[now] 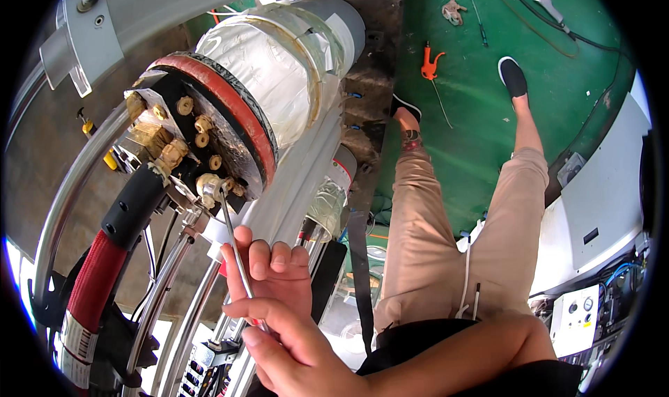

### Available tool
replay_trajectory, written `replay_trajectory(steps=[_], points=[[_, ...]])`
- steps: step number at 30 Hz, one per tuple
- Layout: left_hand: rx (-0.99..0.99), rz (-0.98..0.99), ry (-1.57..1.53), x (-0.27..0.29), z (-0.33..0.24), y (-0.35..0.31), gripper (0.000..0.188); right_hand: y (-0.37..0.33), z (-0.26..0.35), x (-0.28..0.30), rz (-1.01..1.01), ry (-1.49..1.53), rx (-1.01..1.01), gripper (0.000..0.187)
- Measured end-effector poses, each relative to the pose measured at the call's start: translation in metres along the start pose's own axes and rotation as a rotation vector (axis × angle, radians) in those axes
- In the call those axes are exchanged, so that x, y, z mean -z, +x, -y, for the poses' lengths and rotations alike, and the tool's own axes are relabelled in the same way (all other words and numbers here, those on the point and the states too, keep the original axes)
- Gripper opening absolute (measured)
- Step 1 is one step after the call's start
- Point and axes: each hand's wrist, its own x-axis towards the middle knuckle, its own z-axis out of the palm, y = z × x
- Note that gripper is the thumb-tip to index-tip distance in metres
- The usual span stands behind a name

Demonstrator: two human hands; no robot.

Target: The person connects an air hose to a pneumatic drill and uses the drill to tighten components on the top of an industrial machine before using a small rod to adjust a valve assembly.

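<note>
Both your hands clamp a thin screwdriver: right hand (293, 348) on the handle, left hand (268, 268) pinching the shaft (233, 240). Its tip meets a brass fitting (208, 186) on the black end plate (188, 146). Keep the shaft straight and press squarely.

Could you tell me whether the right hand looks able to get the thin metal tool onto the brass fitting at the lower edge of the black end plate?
Probably yes: the right hand already has the thin metal tool tip at the brass fitting, nothing between.
</note>
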Motion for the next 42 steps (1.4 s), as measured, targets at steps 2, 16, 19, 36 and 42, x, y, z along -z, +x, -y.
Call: replay_trajectory(steps=[2, 16, 19, 36, 42], points=[[-0.008, -0.076, 0.047, -0.003, 0.0, -0.01, 0.048, -0.003, 0.007, 0.001, 0.02, -0.155, -0.037, 0.016], [-0.2, -0.118, 0.19, -0.004, 0.059, 0.03, 0.027, 0.088, 0.039, 0.133, 0.481, -1.363, 0.663, 0.036], [-0.29, -0.194, 0.273, 0.0, 0.06, 0.036, 0.029, 0.086, 0.027, 0.129, 0.424, -1.451, 0.863, 0.036], [-0.031, -0.252, -0.185, -0.046, 0.009, 0.013, 0.019, 0.04, 0.069, 0.065, 0.578, -1.339, 0.747, 0.048], [-0.012, -0.013, -0.435, -0.005, 0.006, 0.01, 0.033, 0.049, 0.086, 0.031, 0.589, -1.38, 0.757, 0.038]])
